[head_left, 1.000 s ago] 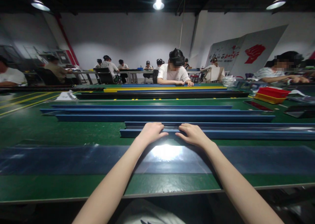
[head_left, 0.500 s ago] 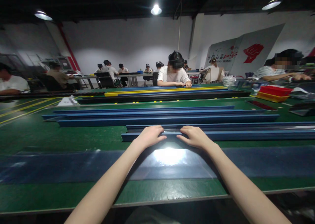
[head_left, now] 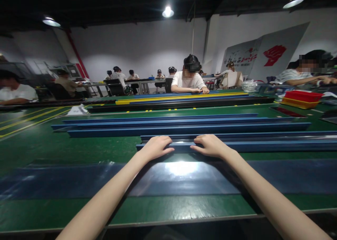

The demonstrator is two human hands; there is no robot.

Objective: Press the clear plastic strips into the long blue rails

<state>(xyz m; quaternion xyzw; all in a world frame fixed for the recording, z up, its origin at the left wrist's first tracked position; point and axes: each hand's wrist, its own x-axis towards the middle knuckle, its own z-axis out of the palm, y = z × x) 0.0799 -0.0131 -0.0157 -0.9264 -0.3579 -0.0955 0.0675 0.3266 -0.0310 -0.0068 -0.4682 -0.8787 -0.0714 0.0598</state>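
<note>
A long blue channel strip (head_left: 263, 147) lies crosswise in front of me on the green table, its left end just beyond my left hand. My left hand (head_left: 157, 147) is closed over the strip near that end, fingers over the far side and thumb along the near wall. To its right, my right hand (head_left: 209, 146) grips the same strip in a mirrored way. A short stretch of the channel shows between the two thumbs. Nearer to me, under my forearms, a clear plastic sheet (head_left: 181, 183) lies flat and reflects the lamp.
Several more blue channel strips (head_left: 184, 131) lie behind the held one. Yellow strips (head_left: 210, 95) and a black strip (head_left: 158, 107) are farther back. A red tray (head_left: 302, 96) stands at the right. Opposite me a co-worker (head_left: 188, 81) leans on the table (head_left: 110, 147).
The view has shifted slightly, so the strips appear farther right. Both hands sit a little farther left along the blue channel strip, with a slightly wider gap between them.
</note>
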